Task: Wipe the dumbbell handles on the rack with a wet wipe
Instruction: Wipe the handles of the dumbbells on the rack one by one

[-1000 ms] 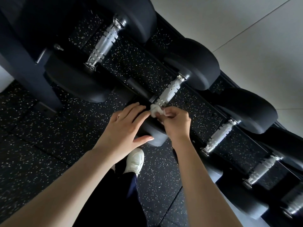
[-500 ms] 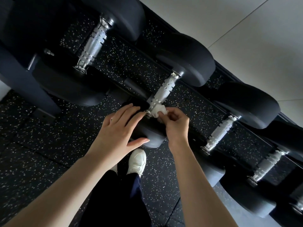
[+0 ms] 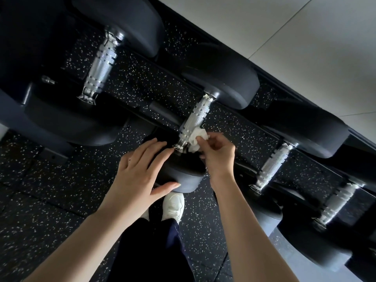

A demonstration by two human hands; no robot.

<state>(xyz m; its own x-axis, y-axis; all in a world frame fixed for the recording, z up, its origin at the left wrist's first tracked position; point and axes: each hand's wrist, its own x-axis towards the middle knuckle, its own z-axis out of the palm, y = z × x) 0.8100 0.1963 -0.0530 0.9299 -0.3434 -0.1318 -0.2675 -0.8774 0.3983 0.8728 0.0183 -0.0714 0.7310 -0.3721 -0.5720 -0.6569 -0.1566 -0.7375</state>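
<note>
Speckled floor (image 3: 50, 190); dumbbell heads (image 3: 221, 84) flanking handle (image 3: 195, 119)

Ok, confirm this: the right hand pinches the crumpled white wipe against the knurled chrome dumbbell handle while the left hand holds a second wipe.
Wrong on the left hand: the head view shows it holding no wipe, resting straight-fingered on the round black dumbbell head. The right hand does pinch the crumpled white wipe against the knurled chrome dumbbell handle.
</note>
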